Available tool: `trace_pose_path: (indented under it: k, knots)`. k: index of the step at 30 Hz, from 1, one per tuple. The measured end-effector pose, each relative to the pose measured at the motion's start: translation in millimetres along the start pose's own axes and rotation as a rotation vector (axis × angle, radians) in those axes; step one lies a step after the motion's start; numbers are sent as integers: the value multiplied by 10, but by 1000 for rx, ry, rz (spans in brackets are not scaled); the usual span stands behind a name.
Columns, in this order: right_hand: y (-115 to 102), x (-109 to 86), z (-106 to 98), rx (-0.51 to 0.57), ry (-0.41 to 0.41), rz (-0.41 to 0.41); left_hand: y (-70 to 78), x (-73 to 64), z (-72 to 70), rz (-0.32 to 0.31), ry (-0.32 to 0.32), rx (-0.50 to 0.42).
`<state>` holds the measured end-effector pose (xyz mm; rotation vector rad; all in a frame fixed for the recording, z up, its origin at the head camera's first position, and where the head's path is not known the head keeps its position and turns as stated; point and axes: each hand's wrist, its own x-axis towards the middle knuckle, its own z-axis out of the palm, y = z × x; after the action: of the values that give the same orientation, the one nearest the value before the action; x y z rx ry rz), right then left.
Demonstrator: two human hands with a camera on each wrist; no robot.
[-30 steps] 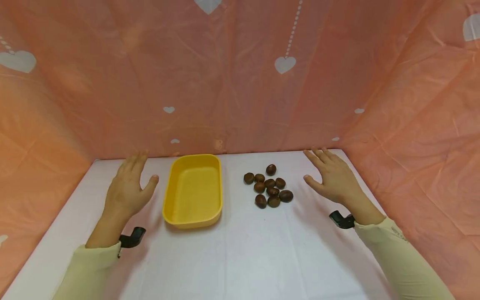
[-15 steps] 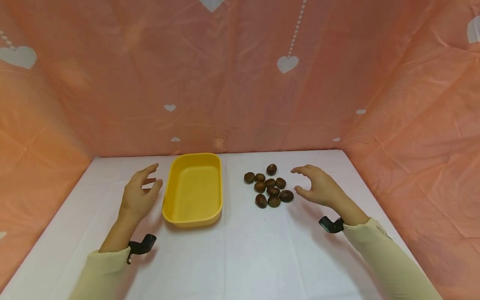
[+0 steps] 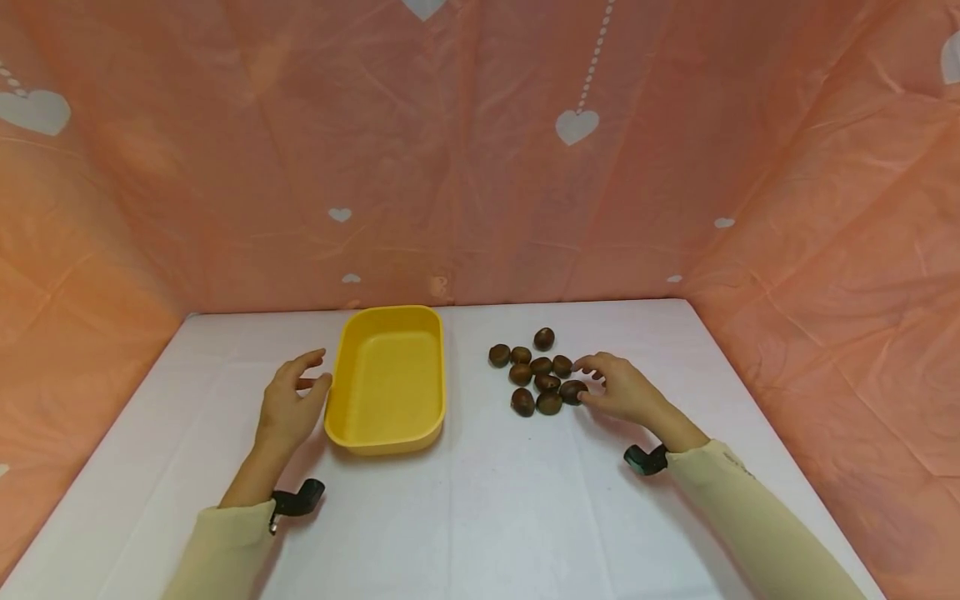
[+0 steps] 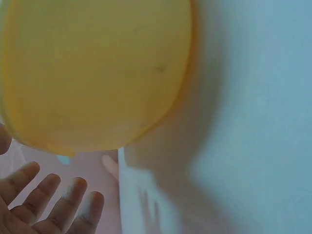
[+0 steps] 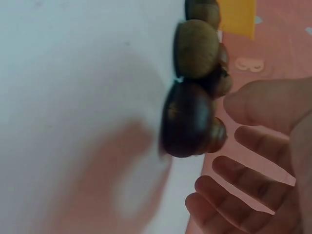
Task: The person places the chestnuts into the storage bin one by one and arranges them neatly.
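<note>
Left grip point(image 3: 291, 408) released beside one yellow tray point(image 3: 390, 387); right grip point(image 3: 621, 390) released beside ten brown nuts point(image 3: 541, 367).

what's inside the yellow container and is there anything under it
Inside the yellow container, only bare floor and walls show; the brown nuts lie outside it, on the white tabletop. It covers the spot underneath, so I can't tell what is there.

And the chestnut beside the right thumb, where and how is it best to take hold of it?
I would pinch this chestnut across its rounded near and far sides, bringing the right hand from the right. It lies at the right edge of the cluster, so that side seems open, while a neighbouring chestnut crowds its left.
</note>
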<state>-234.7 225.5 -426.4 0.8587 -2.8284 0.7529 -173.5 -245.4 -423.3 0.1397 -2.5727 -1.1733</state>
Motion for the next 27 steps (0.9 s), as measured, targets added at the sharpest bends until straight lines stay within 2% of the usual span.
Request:
trace_pose_path:
  k: [4,11,18,27]
  knots:
    - [20,1,54,-1,-14,8,-39,15,47,-47,-6,-2]
    - [-5,12,92,-1,-82,90,-20,42,94,-125,-33,-33]
    - [-7,16,115,4,-89,115,-9,60,129,-132,-56,-51]
    - [-8,35,147,3,-94,91,-28,74,168,-166,-63,-58]
